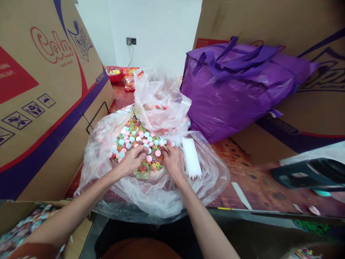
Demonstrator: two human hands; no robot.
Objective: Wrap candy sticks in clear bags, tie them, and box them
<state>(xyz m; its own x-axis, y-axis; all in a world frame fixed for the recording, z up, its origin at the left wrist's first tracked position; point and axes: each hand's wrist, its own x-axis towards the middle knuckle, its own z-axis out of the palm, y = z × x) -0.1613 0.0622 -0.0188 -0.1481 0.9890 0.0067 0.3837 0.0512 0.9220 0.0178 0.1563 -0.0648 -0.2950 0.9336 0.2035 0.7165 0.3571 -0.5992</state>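
A clear plastic bag lies spread open in front of me, holding pastel pink, blue and white candy discs and many small coloured candy rings. Over the left part of the candies is my left hand, its fingers curled together at the discs; what they pinch is hidden. To its right, my right hand is closed on a thin pale stick that points up and left. Beside that hand, a bundle of white sticks rests on the plastic.
Large cardboard boxes flank the red-brown table. A purple bag leans at the right, near a dark bottle. Behind stand another plastic bag, a red packet and a red basket. Wrapped candies fill a lower-left box.
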